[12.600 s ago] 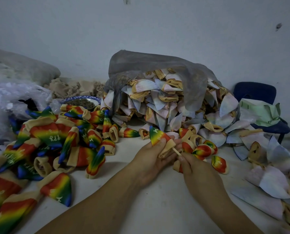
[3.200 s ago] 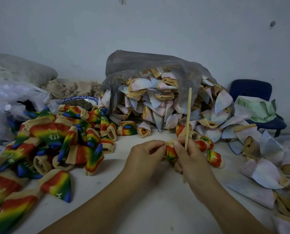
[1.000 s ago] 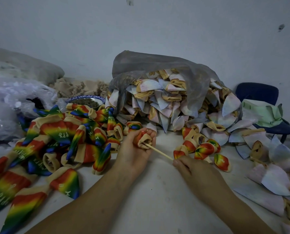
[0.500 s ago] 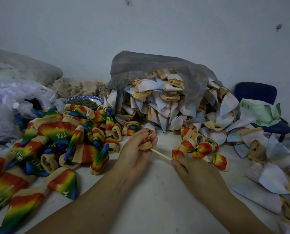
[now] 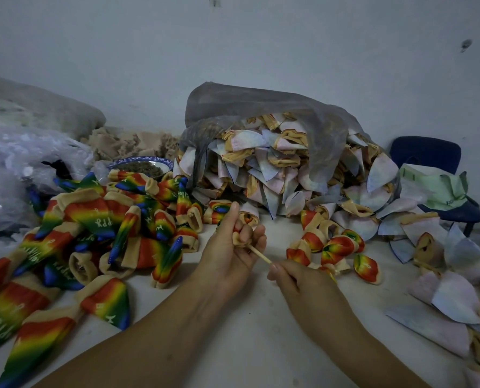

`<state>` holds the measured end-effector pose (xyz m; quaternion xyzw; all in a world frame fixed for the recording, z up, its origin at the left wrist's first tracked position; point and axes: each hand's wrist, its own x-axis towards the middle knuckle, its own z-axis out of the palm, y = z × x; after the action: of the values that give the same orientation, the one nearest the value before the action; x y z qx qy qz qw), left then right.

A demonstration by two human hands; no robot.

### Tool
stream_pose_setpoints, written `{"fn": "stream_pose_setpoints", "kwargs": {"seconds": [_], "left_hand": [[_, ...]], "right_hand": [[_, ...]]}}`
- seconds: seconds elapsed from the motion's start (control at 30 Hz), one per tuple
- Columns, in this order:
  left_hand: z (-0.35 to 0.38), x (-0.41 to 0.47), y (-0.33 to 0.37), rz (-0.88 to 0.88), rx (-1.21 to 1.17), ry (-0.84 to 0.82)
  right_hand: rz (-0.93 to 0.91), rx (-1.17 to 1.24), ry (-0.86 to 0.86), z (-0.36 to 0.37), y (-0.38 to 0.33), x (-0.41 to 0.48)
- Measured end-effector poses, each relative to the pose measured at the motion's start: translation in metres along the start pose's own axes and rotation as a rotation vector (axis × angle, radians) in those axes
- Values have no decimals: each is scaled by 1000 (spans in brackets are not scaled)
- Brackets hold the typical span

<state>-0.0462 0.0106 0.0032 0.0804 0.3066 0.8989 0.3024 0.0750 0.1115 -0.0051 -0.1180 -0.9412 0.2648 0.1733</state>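
Left hand [image 5: 227, 253] is curled round a small fabric piece [image 5: 240, 238] at centre of frame. One digit is stuck up. The piece is mostly hidden by the fingers, with only a tan rim and a bit of red shown. Right hand [image 5: 297, 278], just to the lower right, is pinched on the near end of a thin wooden stick [image 5: 259, 254]. The far end of the stick is pushed into the opening of the piece. The hands are bridged by the stick and are not touching each other. Both are held over the table [image 5: 247, 345].

Step in hand, as judged: the piece is being turned right side out with the stick. How far the tip has been driven in cannot be told.

Progress, judged from the piles:
- Done: a large rainbow pile [image 5: 99, 219] of turned pieces is spread across the left of frame.
- Part done: a small cluster [image 5: 333, 247] of bunched red-yellow ones is lying just right of the hands.
- Left: pale pieces [image 5: 261, 169], inside out, are spilled from the grey bag [image 5: 261, 107] at upper centre, and more are scattered along the right edge.

Well under half is estimated as finished.

Further out, a patterned bowl [image 5: 146, 168] is seen behind the rainbow pile. A blue chair [image 5: 426, 152] is seen at upper right by the wall.
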Motion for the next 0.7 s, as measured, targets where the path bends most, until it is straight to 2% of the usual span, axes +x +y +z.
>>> {"fn": "stream_pose_setpoints", "kwargs": {"seconds": [0.17,0.3,0.47,0.57,0.63,0.7], "left_hand": [[2,2,-2,30,137,15],[-1,0,-3,45,338,28],[2,0,-1,89,726,191],[4,0,3,113,925,223],[4,1,7,115,967,214],[4,0,11,77,895,176]], "right_hand": [[10,5,-3,2,-2,2],[-56,-131,48,-1,3,2],[-84,-179,85,-7,10,2],[-99,-182,93,-7,10,3],[-118,-191,92,-7,9,3],[-148,-205,86,-8,9,2]]}}
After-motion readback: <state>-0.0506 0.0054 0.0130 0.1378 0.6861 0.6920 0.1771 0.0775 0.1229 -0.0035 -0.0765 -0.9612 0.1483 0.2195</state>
